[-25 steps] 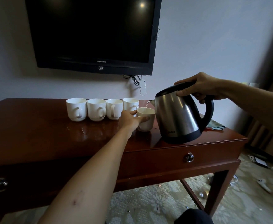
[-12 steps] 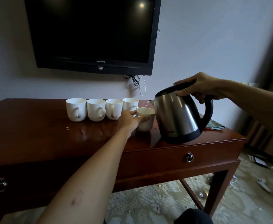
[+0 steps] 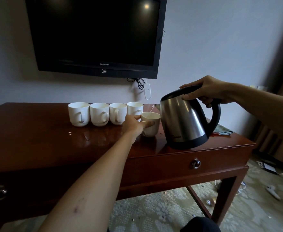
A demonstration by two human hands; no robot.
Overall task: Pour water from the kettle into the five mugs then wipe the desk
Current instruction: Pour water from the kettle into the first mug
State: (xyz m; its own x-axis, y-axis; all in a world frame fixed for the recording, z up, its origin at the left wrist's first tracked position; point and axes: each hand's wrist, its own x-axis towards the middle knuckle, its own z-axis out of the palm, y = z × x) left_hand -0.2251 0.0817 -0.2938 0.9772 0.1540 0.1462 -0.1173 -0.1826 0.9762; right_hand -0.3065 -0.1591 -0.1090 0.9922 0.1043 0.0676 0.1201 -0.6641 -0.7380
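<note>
1. Right hand [image 3: 206, 91] grips the kettle [image 3: 186, 121] by its black handle, fingers wrapped round the top bar, thumb on the lid side. Kettle is off the desk [image 3: 37, 136] and tilted, spout toward the left.
2. Thin water stream [image 3: 151, 109] runs from the spout into the fifth mug [image 3: 151, 125]. Fill level inside can't be read.
3. Left hand [image 3: 134, 124] holds that fifth mug, fingers curled round its side, thumb near the rim. Mug stands on the desk, just left of the kettle body.
4. Other four mugs in a row toward the back of the desk, handles facing the camera, each touching or nearly touching its neighbour: first mug [image 3: 78, 113], second mug [image 3: 99, 114], third mug [image 3: 117, 113], fourth mug [image 3: 135, 108]. Fourth is partly behind the left hand and the fifth mug. Contents not visible.
5. Wet patches [image 3: 87, 137] shine on the desk top in front of the row.
6. Folded cloth [image 3: 222, 129] lies at the desk's right end, behind the kettle, partly hidden.
7. Wall TV [image 3: 95, 36] above the desk, screen dark. Drawer pull [image 3: 196, 164] on the desk front below the kettle.
</note>
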